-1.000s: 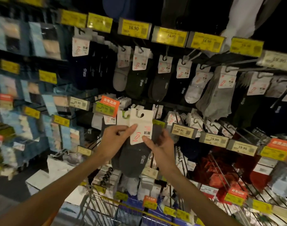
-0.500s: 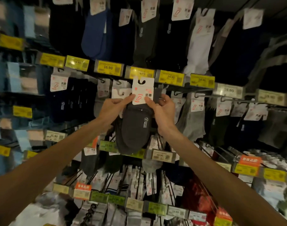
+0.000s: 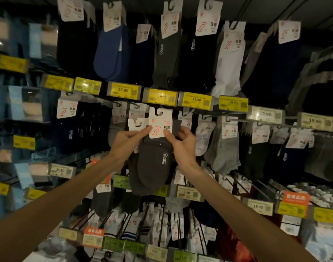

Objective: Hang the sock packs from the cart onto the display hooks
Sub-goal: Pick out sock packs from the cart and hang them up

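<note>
Dark grey cotton hangs at the centre of the frame: the sock pack (image 3: 152,167) is held up against the display, just below the row of yellow price tags (image 3: 161,96). Its white header card (image 3: 160,124) is pinched from both sides. The left hand (image 3: 124,139) has its thumb laid on the card's left edge with the fingers curled behind. A second white card (image 3: 137,124) is seen just beside it, apparently in the same grip; whether another pack hangs from it cannot be told. The right hand (image 3: 182,142) pinches the card's right edge and the sock top behind it.

The hook-shaped cut-out (image 3: 159,111) at the card's top shows no wire through it, so the pack is judged not yet hung. Black display hooks (image 3: 136,106) jut out just left and right of the card.

The step in hand is judged to be the threading. For the next move, the cut-out would have to be lined up with the tip of 1 free hook and pushed back along the wire. Only then should both grips be released, so that the pack is not dropped.
</note>
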Demonstrator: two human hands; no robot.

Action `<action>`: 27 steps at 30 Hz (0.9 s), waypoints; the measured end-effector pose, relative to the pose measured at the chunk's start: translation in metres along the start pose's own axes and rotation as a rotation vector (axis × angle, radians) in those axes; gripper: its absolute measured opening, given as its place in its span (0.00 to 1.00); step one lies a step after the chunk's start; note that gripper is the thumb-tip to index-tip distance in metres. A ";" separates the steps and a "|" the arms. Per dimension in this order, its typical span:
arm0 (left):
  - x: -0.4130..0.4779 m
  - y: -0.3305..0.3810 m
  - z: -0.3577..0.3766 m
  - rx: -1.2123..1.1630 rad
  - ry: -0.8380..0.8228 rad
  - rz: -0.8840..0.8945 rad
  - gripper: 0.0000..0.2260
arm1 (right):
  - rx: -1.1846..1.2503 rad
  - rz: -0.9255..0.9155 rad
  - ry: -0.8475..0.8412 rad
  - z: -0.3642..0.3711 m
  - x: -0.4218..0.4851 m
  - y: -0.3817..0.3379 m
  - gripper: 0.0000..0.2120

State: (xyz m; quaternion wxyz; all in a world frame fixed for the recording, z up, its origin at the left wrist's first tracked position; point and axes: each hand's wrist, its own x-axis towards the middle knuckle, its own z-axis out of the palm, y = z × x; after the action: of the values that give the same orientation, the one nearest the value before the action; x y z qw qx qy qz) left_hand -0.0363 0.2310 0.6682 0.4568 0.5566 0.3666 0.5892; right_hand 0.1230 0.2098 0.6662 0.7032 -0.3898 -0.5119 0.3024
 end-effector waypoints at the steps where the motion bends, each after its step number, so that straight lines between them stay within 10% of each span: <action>1: 0.005 0.006 0.002 -0.020 0.013 -0.004 0.16 | -0.002 -0.029 0.004 0.003 0.006 -0.004 0.14; 13: 0.041 0.016 0.011 0.001 0.116 -0.145 0.14 | -0.024 0.044 0.051 0.018 0.052 0.010 0.07; 19: 0.062 -0.016 -0.002 0.506 0.316 0.182 0.17 | -0.170 0.037 0.088 0.018 0.074 0.029 0.09; 27: 0.054 -0.024 -0.008 0.587 0.344 0.380 0.09 | -0.329 0.085 0.156 0.014 0.103 0.050 0.18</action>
State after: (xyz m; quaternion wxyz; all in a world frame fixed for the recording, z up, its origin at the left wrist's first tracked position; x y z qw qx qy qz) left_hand -0.0394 0.2899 0.6622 0.0926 0.6148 0.4812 0.6179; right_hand 0.1389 0.3238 0.6760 0.6542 -0.5432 -0.4813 0.2128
